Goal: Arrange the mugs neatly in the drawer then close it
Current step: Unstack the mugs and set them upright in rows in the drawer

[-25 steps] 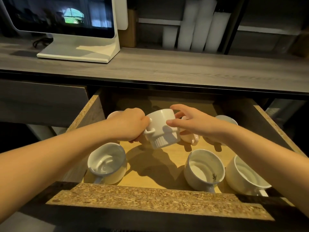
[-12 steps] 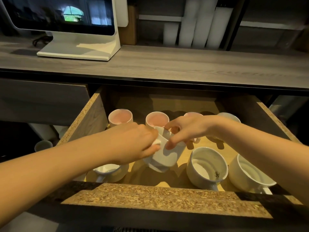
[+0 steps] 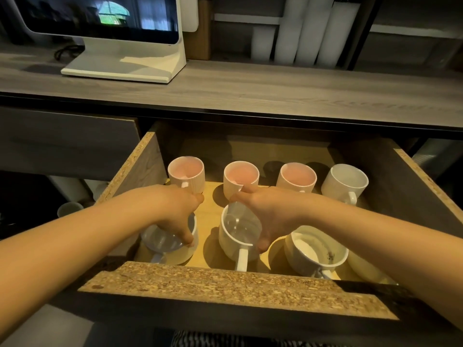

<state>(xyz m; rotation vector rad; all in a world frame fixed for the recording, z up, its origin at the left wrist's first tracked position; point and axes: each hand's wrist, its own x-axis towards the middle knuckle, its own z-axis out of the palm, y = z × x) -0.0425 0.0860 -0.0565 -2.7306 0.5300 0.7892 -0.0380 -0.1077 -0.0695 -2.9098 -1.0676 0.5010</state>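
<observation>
The open chipboard drawer (image 3: 225,284) fills the lower half of the frame, and eight mugs stand upright in it in two rows; both hands are down in the near row.

The left hand (image 3: 175,211) reaches in from the lower left and bends over the pale bluish-white ceramic mug (image 3: 188,254) at the near left corner; its fingertips (image 3: 188,240) curl down onto the rim on the right side, with the palm above the opening, so it holds the mug by its rim.

The right hand (image 3: 270,214) arches over the white ceramic mug with a straight handle (image 3: 238,231) at lower centre; the thumb lies down the outer right wall and the fingers (image 3: 241,196) hook over the far rim, so the mug sits clasped between them. Its handle points at the drawer front.

Just right of it stands a white round mug with dark specks inside (image 3: 315,251); a further cream mug (image 3: 363,269) at lower right is mostly hidden under the right forearm.

Along the back stand three pink-lined ribbed mugs (image 3: 185,171) and, rightmost, a plain white mug (image 3: 344,180).

Above, a grey wood-grain counter (image 3: 275,91) carries a white-framed monitor (image 3: 125,63) at upper left.
</observation>
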